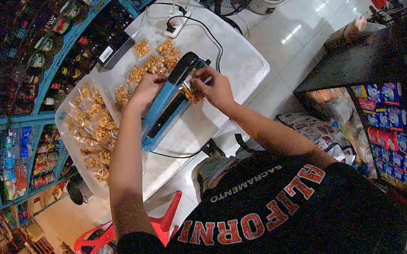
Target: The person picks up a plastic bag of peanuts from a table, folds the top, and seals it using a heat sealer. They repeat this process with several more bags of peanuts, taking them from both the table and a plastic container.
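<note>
A blue and black bar-shaped machine, like a bag sealer [169, 100], lies diagonally on the white table [244, 62]. Right of its upper part, my right hand [213, 88] pinches a small clear bag of brown snacks [193, 94], whose top end lies by the machine. Across from it, my left hand [149, 89] rests at the machine's left edge with its fingers curled together; what they hold, if anything, is too small to tell. Several filled snack bags [154, 64] lie beyond my left hand.
At the table's left, a translucent tub [71, 145] holds many snack bags. A dark box [114, 51] and a power strip [177, 23] with cables are at the far end. Blue bottle shelves [43, 116] line the left. A red chair [168, 220] stands below.
</note>
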Motion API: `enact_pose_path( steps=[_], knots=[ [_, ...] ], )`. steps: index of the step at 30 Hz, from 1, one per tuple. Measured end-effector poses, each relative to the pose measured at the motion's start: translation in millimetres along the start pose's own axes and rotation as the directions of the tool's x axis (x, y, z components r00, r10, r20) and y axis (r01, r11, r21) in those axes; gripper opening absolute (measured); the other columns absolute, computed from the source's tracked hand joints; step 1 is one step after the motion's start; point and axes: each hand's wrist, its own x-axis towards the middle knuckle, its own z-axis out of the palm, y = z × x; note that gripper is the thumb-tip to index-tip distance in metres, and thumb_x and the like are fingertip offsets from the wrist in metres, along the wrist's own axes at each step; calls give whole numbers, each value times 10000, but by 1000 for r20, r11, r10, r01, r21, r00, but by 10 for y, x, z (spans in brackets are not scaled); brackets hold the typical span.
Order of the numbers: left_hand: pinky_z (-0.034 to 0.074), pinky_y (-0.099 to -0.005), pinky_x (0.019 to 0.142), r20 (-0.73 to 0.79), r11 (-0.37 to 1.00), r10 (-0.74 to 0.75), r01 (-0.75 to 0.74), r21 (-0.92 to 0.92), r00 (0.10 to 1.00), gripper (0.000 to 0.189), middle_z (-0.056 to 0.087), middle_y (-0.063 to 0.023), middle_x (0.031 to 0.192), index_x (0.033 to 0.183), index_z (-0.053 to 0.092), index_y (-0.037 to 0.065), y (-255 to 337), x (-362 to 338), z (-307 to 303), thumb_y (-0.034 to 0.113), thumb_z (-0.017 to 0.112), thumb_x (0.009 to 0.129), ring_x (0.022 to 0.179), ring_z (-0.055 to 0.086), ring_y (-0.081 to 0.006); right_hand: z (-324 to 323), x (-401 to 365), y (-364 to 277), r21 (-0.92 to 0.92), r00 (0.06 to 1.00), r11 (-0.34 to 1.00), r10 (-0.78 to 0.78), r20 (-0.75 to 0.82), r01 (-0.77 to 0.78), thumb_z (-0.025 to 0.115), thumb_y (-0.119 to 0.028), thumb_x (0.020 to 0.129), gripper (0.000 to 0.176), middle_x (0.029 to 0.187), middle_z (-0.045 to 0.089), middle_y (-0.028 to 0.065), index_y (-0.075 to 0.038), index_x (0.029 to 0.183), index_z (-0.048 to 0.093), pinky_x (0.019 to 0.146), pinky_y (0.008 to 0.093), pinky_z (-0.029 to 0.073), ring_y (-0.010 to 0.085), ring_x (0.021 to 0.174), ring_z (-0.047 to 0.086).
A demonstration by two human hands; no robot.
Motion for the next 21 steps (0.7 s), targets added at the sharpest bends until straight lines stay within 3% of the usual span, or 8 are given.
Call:
enact_pose_path(
  steps=[2,4,7,11,13,15,20,21],
  knots=[
    [444,-245,549,5,997,-21,21,-74,1000,198,609,-46,717,906,613,7,-56,33,18,112,577,743,586,540,-100,8,-23,3,4,998,999,-34,-60,35,612,-210,722,192,730,596,130,-41,805,581,582,336,449,255,630,584],
    [442,-244,540,14,988,-38,40,-147,999,191,608,-50,715,899,613,6,-120,72,56,115,573,747,575,538,-100,14,-34,16,-18,984,993,-122,-129,121,630,-125,711,171,695,582,72,-14,803,537,539,255,434,140,568,543],
    [443,-244,538,-32,972,-79,69,-225,996,195,609,-59,726,907,608,8,-138,76,88,119,564,753,574,547,-113,45,-22,73,49,990,993,-102,-96,107,626,-101,717,136,708,582,73,-9,790,558,538,247,432,135,578,543],
    [441,-246,566,-50,966,-55,40,-255,997,205,612,-68,738,913,609,18,-217,93,95,135,565,750,616,564,-130,99,14,151,-17,979,987,-158,-130,157,630,-92,719,112,707,580,77,-8,774,580,548,251,437,133,582,547],
    [440,-251,585,-32,956,-38,27,-291,999,207,615,-70,739,903,614,19,-209,77,95,146,568,745,631,568,-138,79,3,115,-12,984,991,-135,-117,134,617,-142,719,117,745,574,121,-46,782,591,588,307,447,240,634,572],
    [435,-265,626,-120,990,-8,-8,-138,993,216,619,-76,746,883,621,18,-180,41,101,166,576,733,644,568,-151,71,1,97,-8,984,990,-138,-116,138,617,-143,720,118,751,576,122,-46,784,596,589,306,448,238,638,574],
    [432,-273,643,-145,999,-40,45,28,989,225,620,-85,767,883,625,26,25,-103,69,176,583,720,648,568,-160,71,-25,99,58,990,991,-111,-90,116,617,-146,731,122,766,582,119,-38,784,602,573,290,449,208,649,582],
    [433,-274,642,-132,995,-68,78,67,989,232,619,-88,775,893,622,27,52,-115,62,175,585,719,651,569,-159,58,-48,85,83,992,991,-98,-79,104,623,-115,729,122,760,592,91,-22,804,599,571,263,444,157,633,560]
  ],
)
